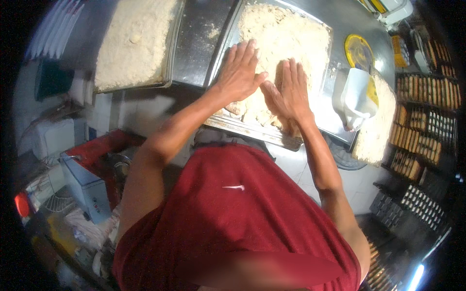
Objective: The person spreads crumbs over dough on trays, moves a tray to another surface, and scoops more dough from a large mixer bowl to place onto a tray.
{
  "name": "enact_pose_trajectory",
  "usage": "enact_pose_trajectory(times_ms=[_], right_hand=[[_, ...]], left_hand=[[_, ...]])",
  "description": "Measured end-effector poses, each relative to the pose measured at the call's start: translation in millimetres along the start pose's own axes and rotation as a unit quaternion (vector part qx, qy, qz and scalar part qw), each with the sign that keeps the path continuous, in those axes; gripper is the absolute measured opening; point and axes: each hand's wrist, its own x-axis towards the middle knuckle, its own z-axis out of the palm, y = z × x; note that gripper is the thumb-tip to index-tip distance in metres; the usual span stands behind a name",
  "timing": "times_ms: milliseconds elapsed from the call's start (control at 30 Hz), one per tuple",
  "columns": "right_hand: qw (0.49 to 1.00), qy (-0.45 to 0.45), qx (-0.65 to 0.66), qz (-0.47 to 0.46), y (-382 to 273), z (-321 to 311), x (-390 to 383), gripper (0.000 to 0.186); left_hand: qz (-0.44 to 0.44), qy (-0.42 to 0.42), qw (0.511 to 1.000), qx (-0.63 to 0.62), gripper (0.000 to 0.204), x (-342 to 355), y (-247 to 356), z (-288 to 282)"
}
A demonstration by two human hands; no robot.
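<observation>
Seen from above, looking down past a red shirt (233, 213) to a steel worktable (349, 19). Two bare forearms reaching up from the lower edge toward a shallow metal tray (252, 130) at the table's near edge.

Left hand (239, 72) flat and open, fingers stretched straight and close together, palm down on the pale crumbly dough (286, 36) filling the tray. Grasping nothing, only pressing on the dough's surface.

Right hand (290, 89) just beside it, also open and flat, fingers extended, palm down on the same dough. Thumbs of both hands almost meeting in the middle; holding nothing.

Dough spread across most of the tray, rough and lumpy at the far end, flatter under the hands, with a bare strip of metal along the near rim.

To the left, well apart from the hands, a second tray (172, 48) heaped with the same pale crumbly mix. To the right, a white plastic scoop (357, 97) lying on the table, near a yellow round lid (358, 51). Beside the scoop, a pale slab of pressed dough (376, 126) reaching over the table's edge. At far right, dark racks (427, 116) filled with rows of brown baked biscuits. Lower left, a red and white machine (90, 169), blurred.
</observation>
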Motion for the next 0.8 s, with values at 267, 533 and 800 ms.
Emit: enact_pose_trajectory(times_ms=[267,533,800], right_hand=[[0.994,0.073,-0.02,-0.078,-6,55,73,0.092],[0.978,0.114,-0.03,-0.172,-18,77,109,0.085],[0.978,0.096,-0.041,-0.181,-23,78,121,0.079]], left_hand=[[-0.065,0.085,0.936,-0.334,0.058,29,-51,12],[-0.084,0.101,0.868,-0.48,0.06,57,-76,23],[-0.007,0.147,0.809,-0.569,0.069,76,-99,35]])
